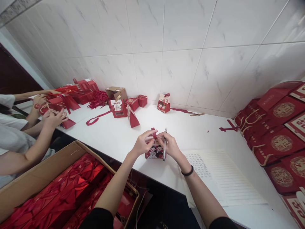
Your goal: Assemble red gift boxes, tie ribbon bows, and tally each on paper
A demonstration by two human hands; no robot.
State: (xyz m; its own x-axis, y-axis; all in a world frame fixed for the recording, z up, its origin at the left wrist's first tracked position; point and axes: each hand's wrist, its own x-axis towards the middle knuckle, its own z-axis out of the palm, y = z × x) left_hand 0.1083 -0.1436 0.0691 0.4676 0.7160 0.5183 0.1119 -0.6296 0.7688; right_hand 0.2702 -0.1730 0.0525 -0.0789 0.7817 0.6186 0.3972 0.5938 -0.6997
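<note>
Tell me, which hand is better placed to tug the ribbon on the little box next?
Probably the left hand: its fingers are at the ribbon atop the little box, with no pen to manage. The right hand is close too, but holds a pen.

A white, grey-veined tile wall [147, 28] is met by a white tabletop [190, 132]; an open paper notebook [222, 173] is laid there; gold-printed red gift bags [282, 143] are stacked at right; a brown cardboard carton [43, 175] is filled with red ribboned packaging [59, 187].
</note>
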